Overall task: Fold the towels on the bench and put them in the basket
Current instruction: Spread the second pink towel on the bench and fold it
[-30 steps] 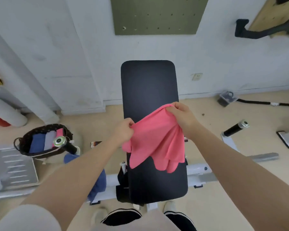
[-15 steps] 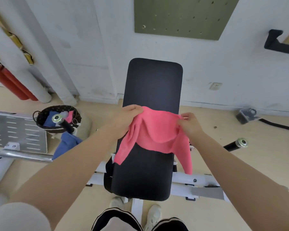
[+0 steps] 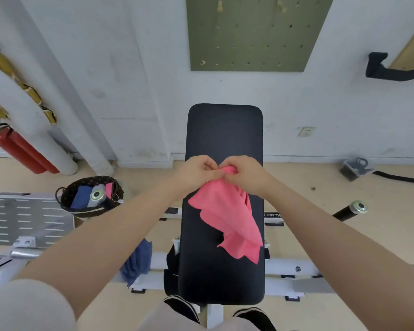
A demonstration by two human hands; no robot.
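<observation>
A pink towel (image 3: pixel 227 211) hangs over the black padded bench (image 3: pixel 222 271), bunched at its top and trailing down toward the bench's right edge. My left hand (image 3: pixel 196 173) and my right hand (image 3: pixel 245 174) meet above the middle of the bench, both pinching the towel's top edge. On the floor to the left stands a dark woven basket (image 3: pixel 67 199) holding folded blue, grey and pink towels. A blue towel (image 3: pixel 138 261) hangs off the bench frame under my left forearm.
A black-gripped handle with a silver cap (image 3: pixel 349 210) sticks out right of the bench, and another (image 3: pixel 97 195) crosses the basket. A grey metal platform (image 3: pixel 22 218) lies far left. White pipes and red cylinders (image 3: pixel 22 151) lean against the wall.
My hands came together from about a towel's width apart, bringing the pink towel's top corners together. The towel now hangs narrower and longer. The view tilted up slightly.
</observation>
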